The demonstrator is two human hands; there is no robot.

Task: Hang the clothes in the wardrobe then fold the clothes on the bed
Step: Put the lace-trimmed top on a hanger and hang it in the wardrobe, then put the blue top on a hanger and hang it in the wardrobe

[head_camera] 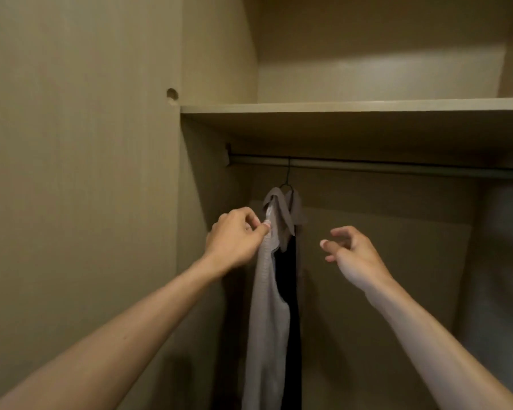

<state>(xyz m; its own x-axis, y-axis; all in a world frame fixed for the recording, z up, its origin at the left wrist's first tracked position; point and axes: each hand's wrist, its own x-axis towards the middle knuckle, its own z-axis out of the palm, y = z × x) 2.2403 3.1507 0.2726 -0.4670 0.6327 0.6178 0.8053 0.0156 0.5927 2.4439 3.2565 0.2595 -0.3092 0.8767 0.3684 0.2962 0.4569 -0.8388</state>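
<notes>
A grey collared shirt (pixel 268 291) hangs on a thin black hanger (pixel 288 176) hooked over the wardrobe rail (pixel 397 167). The shirt is seen edge-on, with a dark opening down its middle. My left hand (pixel 234 238) pinches the shirt's front edge just below the collar, between thumb and fingers. A little to the right of the shirt my right hand (pixel 350 253) hovers with fingers loosely curled, touching nothing.
A shelf (pixel 338 108) runs across the wardrobe above the rail. The wardrobe side panel (pixel 71 173) fills the left, with a round hole near the shelf end. To the right of the hanger the rail carries nothing.
</notes>
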